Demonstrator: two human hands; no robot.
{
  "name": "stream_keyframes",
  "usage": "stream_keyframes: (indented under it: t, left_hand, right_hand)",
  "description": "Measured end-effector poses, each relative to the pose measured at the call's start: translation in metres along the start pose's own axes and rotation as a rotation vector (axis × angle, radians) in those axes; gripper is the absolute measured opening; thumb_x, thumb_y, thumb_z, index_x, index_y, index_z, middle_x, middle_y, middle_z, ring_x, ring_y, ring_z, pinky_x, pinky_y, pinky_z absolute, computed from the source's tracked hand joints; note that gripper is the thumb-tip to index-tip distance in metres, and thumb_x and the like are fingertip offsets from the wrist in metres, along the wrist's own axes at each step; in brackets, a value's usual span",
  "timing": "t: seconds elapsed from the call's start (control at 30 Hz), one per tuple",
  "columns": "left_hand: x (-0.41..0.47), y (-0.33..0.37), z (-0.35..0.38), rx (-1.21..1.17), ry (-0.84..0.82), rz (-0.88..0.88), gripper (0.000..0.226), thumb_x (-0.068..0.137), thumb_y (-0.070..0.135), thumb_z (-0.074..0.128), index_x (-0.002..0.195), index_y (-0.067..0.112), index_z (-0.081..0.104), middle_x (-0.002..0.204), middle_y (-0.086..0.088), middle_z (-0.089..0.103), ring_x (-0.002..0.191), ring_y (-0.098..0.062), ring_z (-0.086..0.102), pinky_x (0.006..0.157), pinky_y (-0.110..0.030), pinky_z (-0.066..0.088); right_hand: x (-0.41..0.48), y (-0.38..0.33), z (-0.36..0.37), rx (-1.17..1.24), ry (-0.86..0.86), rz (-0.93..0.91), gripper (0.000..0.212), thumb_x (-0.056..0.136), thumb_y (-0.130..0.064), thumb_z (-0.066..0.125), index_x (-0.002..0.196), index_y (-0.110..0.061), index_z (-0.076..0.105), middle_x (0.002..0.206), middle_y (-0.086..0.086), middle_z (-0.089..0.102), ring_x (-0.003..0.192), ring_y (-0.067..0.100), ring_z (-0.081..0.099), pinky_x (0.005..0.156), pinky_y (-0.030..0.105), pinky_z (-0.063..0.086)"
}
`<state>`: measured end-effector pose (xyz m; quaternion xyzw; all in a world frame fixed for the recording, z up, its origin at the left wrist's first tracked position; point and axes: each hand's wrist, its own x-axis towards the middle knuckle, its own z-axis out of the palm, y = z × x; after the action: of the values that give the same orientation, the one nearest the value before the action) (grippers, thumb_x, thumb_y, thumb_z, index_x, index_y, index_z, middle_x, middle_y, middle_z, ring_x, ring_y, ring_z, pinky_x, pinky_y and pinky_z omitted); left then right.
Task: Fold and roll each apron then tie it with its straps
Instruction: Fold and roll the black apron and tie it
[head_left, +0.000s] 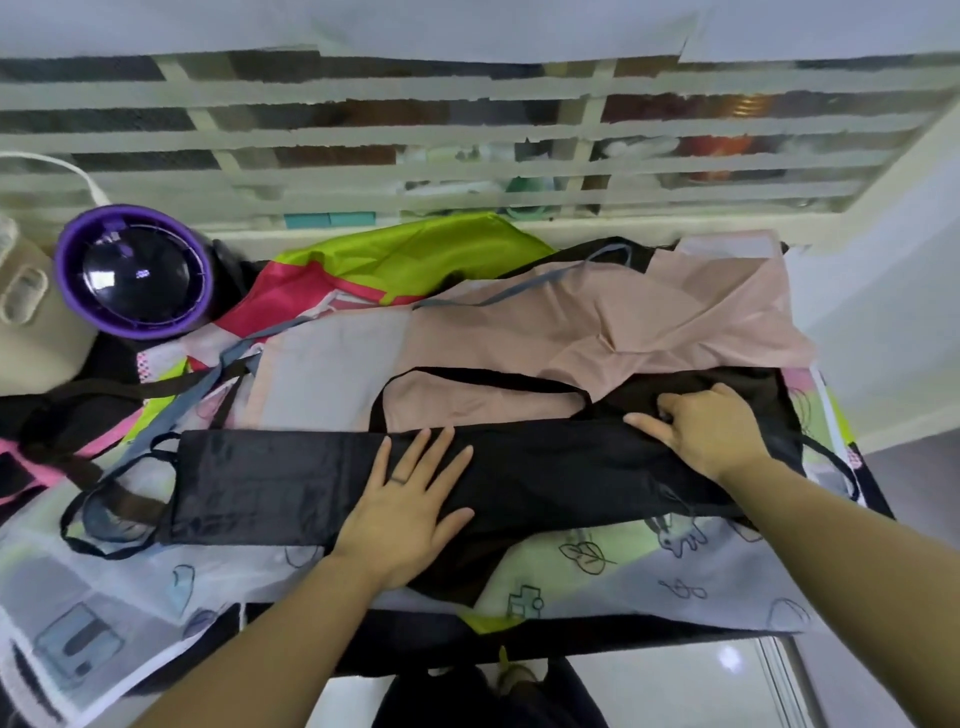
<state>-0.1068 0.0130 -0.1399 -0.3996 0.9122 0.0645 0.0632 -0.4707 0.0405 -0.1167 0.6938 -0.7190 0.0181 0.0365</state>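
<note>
1. You have the black apron (270, 483) folded into a long narrow strip. It lies crosswise on top of the heap, nearest to you.
2. Your left hand (410, 499) lies flat on the middle of the strip with its fingers spread wide, pressing the cloth down.
3. Your right hand (701, 431) is on the strip's right part. Its fingers are curled into the black fabric along the far edge and its thumb is stretched out flat.
4. The folding looks nearly finished. The right end is still bunched and wider than the left, so it probably wants one more tuck.
5. The rolling has not begun, and the thin black straps (70, 519) trail loose off the ends, untied.
6. No finished roll is in view. A pink apron (597, 322), a green one (415, 249) and a printed one (597, 566) lie open beneath, still waiting.
7. The bench is hidden under the cloth, so you cannot tell how many aprons are stacked there.
8. A blue-grey strap (208, 384) tangles with the black one at the left, and which apron owns it is unclear.
9. The fingertips of your right hand are buried in the fold.
</note>
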Motion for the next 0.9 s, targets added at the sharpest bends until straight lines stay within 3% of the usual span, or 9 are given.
stream_keyframes:
  t: [0.17,0.27,0.33,0.43,0.53,0.6,0.7,0.83,0.9]
  left_hand:
    - [-0.001,0.002,0.002,0.023,0.045,-0.012,0.063,0.098,0.058,0.008,0.148,0.023,0.022,0.152,-0.006,0.034,0.141,-0.022,0.02,0.111,-0.05,0.009]
    - [0.0,0.002,0.0,0.023,0.046,-0.014,0.063,0.098,0.058,0.007,0.148,0.023,0.022,0.152,-0.007,0.035,0.14,-0.022,0.021,0.111,-0.05,0.01]
    - [0.0,0.002,-0.001,0.027,0.037,-0.024,0.063,0.098,0.058,0.007,0.147,0.023,0.024,0.151,-0.007,0.036,0.14,-0.022,0.022,0.111,-0.05,0.01]
    - [0.001,0.004,-0.001,0.045,0.021,-0.023,0.064,0.098,0.058,0.007,0.147,0.023,0.028,0.151,-0.007,0.037,0.14,-0.024,0.029,0.111,-0.05,0.01]
    - [0.001,0.003,0.001,0.048,0.01,-0.033,0.066,0.097,0.059,0.007,0.147,0.022,0.031,0.152,-0.007,0.036,0.14,-0.025,0.031,0.112,-0.05,0.008]
    - [0.001,0.002,0.001,0.049,0.011,-0.037,0.067,0.097,0.059,0.007,0.147,0.021,0.031,0.152,-0.007,0.035,0.14,-0.024,0.029,0.112,-0.05,0.008]
    - [0.001,0.004,0.001,0.047,0.012,-0.038,0.068,0.096,0.06,0.004,0.149,0.021,0.024,0.155,-0.005,0.029,0.142,-0.021,0.024,0.112,-0.048,0.004]
    - [0.002,0.004,0.002,0.046,0.031,-0.047,0.07,0.093,0.064,-0.004,0.149,0.025,0.014,0.157,-0.001,0.017,0.145,-0.019,0.016,0.113,-0.045,-0.001]
    - [0.002,0.004,0.002,0.048,0.026,-0.049,0.071,0.093,0.064,-0.004,0.148,0.024,0.015,0.157,-0.002,0.018,0.144,-0.019,0.018,0.113,-0.046,0.0]
  right_hand:
    - [-0.004,0.004,0.01,0.063,0.08,0.068,0.067,0.083,-0.073,0.022,0.05,-0.018,0.039,0.039,0.005,0.047,0.044,0.03,0.05,0.066,0.037,0.036]
    - [-0.012,0.01,0.007,0.104,0.087,0.152,0.073,0.083,-0.078,0.016,0.058,-0.018,0.05,0.044,0.001,0.049,0.051,0.029,0.051,0.074,0.039,0.037]
    - [-0.023,0.019,0.001,0.14,0.142,0.218,0.065,0.083,-0.072,0.029,0.069,-0.017,0.06,0.054,0.001,0.055,0.06,0.029,0.053,0.078,0.04,0.036]
    - [-0.054,0.027,-0.009,0.223,0.274,0.526,0.055,0.085,-0.058,0.045,0.099,-0.01,0.066,0.092,0.013,0.066,0.089,0.036,0.057,0.085,0.044,0.04]
    - [-0.088,0.001,-0.016,0.529,0.446,0.921,0.05,0.088,-0.042,0.056,0.119,-0.002,0.057,0.119,0.02,0.056,0.115,0.037,0.047,0.1,0.035,0.03]
    - [-0.1,-0.018,-0.018,0.743,0.506,1.141,0.047,0.09,-0.031,0.062,0.127,-0.004,0.052,0.128,0.017,0.05,0.122,0.032,0.044,0.101,0.034,0.033]
    - [-0.107,-0.032,-0.025,1.001,0.568,1.352,0.048,0.09,-0.029,0.062,0.132,-0.01,0.049,0.131,0.007,0.053,0.119,0.023,0.052,0.095,0.027,0.039]
    - [-0.101,-0.027,-0.038,1.202,0.522,1.422,0.05,0.09,-0.026,0.063,0.135,-0.011,0.048,0.131,0.002,0.055,0.119,0.019,0.053,0.088,0.023,0.038]
    - [-0.1,-0.02,-0.042,1.248,0.43,1.429,0.038,0.089,-0.026,0.065,0.123,-0.01,0.057,0.119,0.004,0.059,0.106,0.022,0.057,0.085,0.025,0.042]
